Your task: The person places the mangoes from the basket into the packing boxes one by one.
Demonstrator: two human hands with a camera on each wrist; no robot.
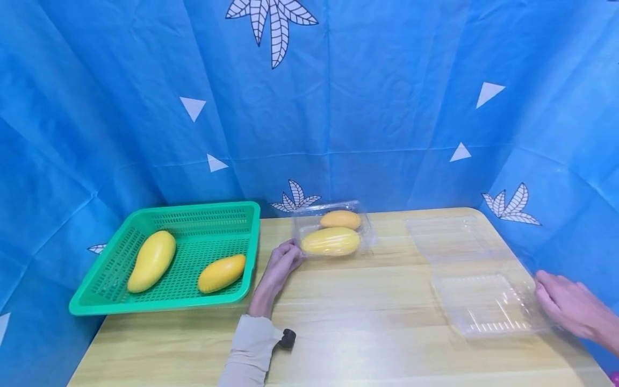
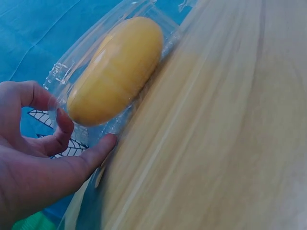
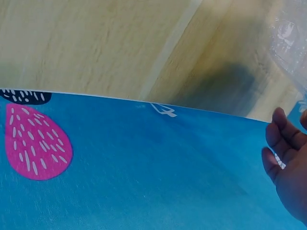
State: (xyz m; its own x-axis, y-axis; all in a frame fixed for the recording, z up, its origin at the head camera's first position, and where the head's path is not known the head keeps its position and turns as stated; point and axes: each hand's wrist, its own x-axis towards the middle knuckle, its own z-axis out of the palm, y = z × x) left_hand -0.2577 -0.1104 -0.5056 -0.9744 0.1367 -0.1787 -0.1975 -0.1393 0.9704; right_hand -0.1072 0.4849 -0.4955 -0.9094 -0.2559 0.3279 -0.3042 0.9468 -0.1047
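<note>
A lidded clear plastic box (image 1: pixel 366 236) stands at the back of the table. Inside it are an orange-yellow mango (image 1: pixel 340 219) and, in front, a longer yellow mango (image 1: pixel 331 241). My left hand (image 1: pixel 281 263) grips its near left corner; in the left wrist view the thumb (image 2: pixel 98 151) lies low along the end and the fingers bend at the upper edge. Far to the right, a second clear box (image 1: pixel 476 301) lies hinged open with nothing in it. The right hand (image 1: pixel 568 301) pinches its right edge with bent fingers, partly cut off in the right wrist view.
A green plastic basket (image 1: pixel 255 236) on the left holds a large yellow mango (image 1: pixel 152 262) and a smaller orange one (image 1: pixel 222 273). Blue patterned cloth (image 1: pixel 377 107) hangs close behind the table (image 1: pixel 348 333) and at both sides. The table's right edge runs beneath the right hand.
</note>
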